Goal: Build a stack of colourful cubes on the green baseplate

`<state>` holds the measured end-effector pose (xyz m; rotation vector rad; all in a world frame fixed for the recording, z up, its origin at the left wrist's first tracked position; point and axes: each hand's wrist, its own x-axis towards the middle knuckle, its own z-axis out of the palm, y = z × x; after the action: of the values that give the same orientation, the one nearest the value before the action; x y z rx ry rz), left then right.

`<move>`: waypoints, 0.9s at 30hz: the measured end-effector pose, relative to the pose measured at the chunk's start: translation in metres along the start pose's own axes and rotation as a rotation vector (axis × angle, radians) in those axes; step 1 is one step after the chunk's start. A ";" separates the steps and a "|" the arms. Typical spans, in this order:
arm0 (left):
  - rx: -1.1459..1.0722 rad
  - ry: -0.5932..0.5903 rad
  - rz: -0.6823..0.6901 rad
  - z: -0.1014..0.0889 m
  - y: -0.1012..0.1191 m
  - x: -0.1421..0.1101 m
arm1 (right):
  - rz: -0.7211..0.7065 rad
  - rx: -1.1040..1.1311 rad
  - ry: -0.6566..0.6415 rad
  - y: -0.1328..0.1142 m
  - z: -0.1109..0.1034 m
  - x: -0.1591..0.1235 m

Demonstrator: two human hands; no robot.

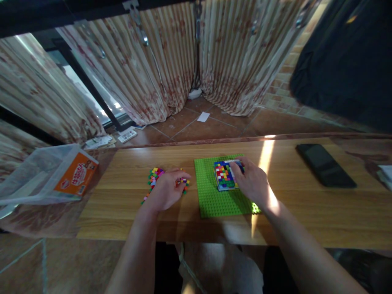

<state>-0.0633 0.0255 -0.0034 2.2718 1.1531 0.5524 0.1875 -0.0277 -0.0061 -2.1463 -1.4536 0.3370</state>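
bricks (155, 174) lie beside left hand (168, 189); right hand (255, 181) touches brick panel (223, 174); both hands loosely curled, hold unclear.

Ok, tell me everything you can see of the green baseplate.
The baseplate is a thin, bright green sheet, apparently plastic, covered with rows of small studs. It lies flat on the wooden table, to the right of the loose bricks. A multicoloured brick build sits on its far part, and the right hand hides much of its right side; whether that hand touches the plate can't be told. Bright light catches its near right corner.
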 end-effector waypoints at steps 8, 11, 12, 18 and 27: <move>0.275 0.077 -0.024 0.008 -0.004 0.009 | -0.016 -0.017 0.002 0.001 0.001 0.000; 0.332 0.054 -0.040 0.012 -0.002 0.013 | -0.010 -0.013 0.003 0.000 0.001 0.000; 0.342 0.043 -0.047 0.013 -0.001 0.014 | -0.011 -0.010 0.004 0.000 0.000 0.000; 0.345 0.003 -0.117 0.015 0.002 0.016 | -0.014 -0.023 -0.015 0.000 0.000 0.000; 0.327 -0.042 -0.055 0.011 0.002 0.018 | -0.013 -0.013 -0.008 -0.001 0.000 0.000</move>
<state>-0.0461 0.0371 -0.0085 2.4999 1.3627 0.3101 0.1865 -0.0274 -0.0054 -2.1474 -1.4770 0.3324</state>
